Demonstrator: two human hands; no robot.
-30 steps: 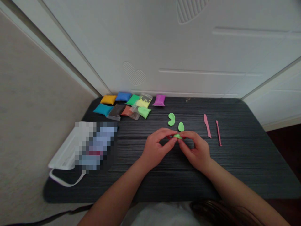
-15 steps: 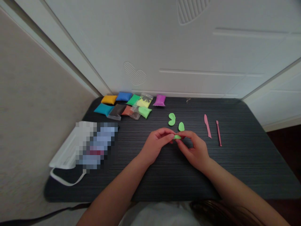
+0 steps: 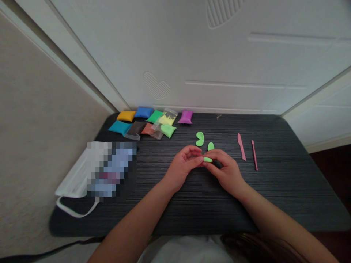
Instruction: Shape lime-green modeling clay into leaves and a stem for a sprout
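A small light green piece of modelling clay point(image 3: 207, 159) is pinched between my two hands over the table. My left hand point(image 3: 184, 165) grips its left end with thumb and fingers. From the other side, the fingertips of my right hand point(image 3: 225, 171) press on it. Just beyond my fingers lies a flat green clay oval point(image 3: 210, 146), partly covered by my right hand. A curved, notched green clay shape point(image 3: 200, 139) rests a little farther back.
Right of my hands lie a pink plastic knife point(image 3: 241, 147) and a thin pink modelling stick point(image 3: 255, 155). Several coloured clay packets point(image 3: 144, 112) sit at the back left, with a purple packet point(image 3: 186, 117) beside them. A white face mask point(image 3: 79, 171) and a blurred phone-like object point(image 3: 115, 170) lie at left.
The green clay piece has turned slightly between my fingers and shows more of its length. My right fingers have shifted a little toward the oval, covering more of it.
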